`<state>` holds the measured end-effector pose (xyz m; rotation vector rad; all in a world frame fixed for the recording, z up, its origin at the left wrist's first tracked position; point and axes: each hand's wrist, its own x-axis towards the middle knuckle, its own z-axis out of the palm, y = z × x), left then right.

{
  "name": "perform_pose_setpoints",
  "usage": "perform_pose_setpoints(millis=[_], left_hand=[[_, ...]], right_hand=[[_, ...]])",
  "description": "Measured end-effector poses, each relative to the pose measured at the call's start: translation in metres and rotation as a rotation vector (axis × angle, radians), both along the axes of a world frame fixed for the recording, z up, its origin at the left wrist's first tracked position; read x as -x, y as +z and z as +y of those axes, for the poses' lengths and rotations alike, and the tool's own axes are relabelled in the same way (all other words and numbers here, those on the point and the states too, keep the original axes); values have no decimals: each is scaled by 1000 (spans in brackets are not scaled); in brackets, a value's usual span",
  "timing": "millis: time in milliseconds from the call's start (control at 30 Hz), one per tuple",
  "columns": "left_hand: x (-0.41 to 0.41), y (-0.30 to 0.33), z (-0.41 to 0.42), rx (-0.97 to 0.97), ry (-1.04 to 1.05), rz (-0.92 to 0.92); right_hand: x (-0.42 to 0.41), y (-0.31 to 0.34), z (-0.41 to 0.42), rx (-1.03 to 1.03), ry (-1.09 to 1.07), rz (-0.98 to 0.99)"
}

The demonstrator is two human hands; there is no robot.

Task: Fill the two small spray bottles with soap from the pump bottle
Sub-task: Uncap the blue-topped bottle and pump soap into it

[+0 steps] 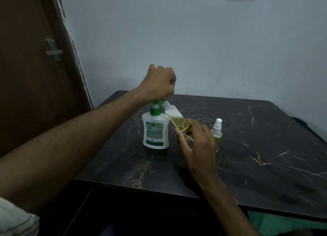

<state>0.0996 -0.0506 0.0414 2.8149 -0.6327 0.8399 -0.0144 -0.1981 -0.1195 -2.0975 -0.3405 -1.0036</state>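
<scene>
Left hand, fist, presses pump bottle on desk. Right hand pinches open spray bottle, tilted under spout, approx half full. Second spray bottle looks filled, capped.

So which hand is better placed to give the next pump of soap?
The left hand. It sits fisted on top of the pump bottle, right over the pump head. The right hand is busy holding the open spray bottle tilted with its mouth at the nozzle.
</scene>
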Motion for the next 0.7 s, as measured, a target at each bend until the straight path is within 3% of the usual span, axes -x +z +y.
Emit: perform_pose_setpoints(millis=[700], left_hand=[[1,-4,3,7,-22,25]], right_hand=[[-3,-2,0,37,-22,54]])
